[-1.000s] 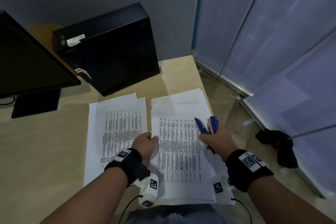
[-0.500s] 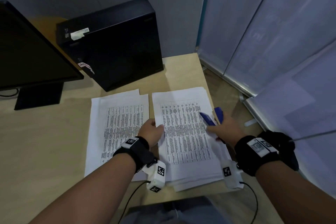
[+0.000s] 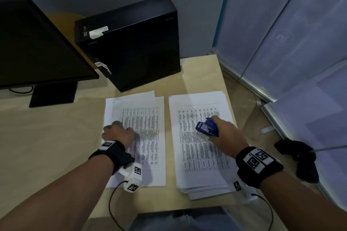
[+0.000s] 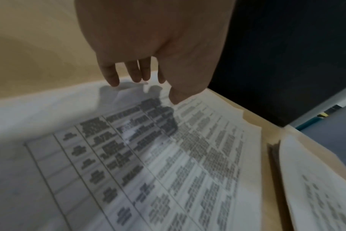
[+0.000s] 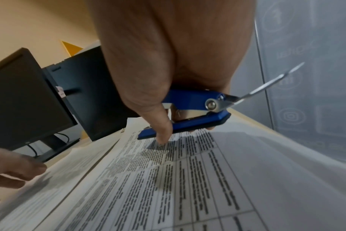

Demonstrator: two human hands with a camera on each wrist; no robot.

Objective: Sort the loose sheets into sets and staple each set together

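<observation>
Two groups of printed sheets lie side by side on the desk (image 3: 47,148): a thin left set (image 3: 148,137) and a thicker right stack (image 3: 199,146), near each other but apart. The left hand (image 3: 119,133) hovers at the left set's outer margin, fingers (image 4: 112,75) hanging loosely, tips at or just above the paper and clasping nothing; actual contact cannot be confirmed. The right hand (image 3: 225,133) is wrapped around a blue stapler (image 3: 207,127), held over the right stack with its nose toward the table of text; the thumb (image 5: 162,125) reaches down to the top page. The sheets of the left set are visibly offset at the far edge, so stapling without squaring them would likely fix the misalignment. Fanned lower edges of the right stack suggest that a careless lift could drag extra pages into a set. The stack also lies along the desk's right edge, where a push from the stapler hand might slide pages off. A monitor (image 3: 37,43) and computer case (image 3: 131,43) stand behind.
</observation>
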